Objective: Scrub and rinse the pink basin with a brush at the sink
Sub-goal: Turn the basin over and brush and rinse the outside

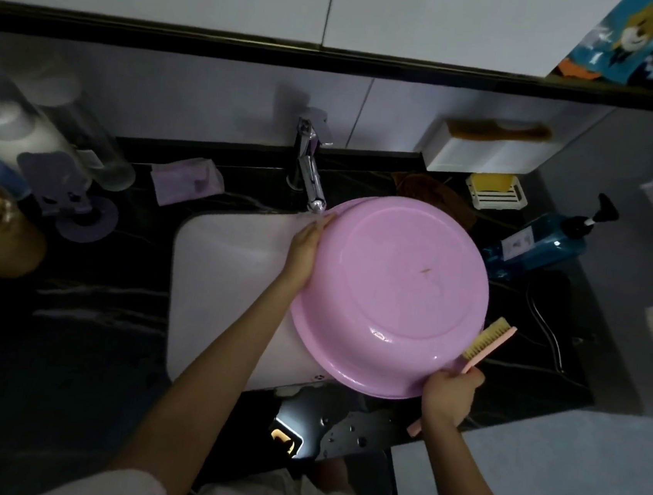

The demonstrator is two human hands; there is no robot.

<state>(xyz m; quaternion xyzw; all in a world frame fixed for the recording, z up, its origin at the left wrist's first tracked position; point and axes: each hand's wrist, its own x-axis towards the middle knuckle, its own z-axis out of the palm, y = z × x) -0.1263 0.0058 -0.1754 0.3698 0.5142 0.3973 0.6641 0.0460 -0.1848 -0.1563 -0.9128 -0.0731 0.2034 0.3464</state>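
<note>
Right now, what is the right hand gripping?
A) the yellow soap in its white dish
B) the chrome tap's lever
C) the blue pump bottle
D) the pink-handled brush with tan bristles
D: the right hand curls round the handle of the pink-handled brush with tan bristles, at the lower right rim of the round pink plastic basin, while the left hand lies against the basin's left side.

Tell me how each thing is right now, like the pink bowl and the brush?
pink basin, upside down, tilted over the sink.
brush, held by its handle, bristles at the basin's rim.
left hand, flat against the basin's left side.
right hand, grips the brush handle.
faucet, spout above the basin's edge; flow unclear.
</note>
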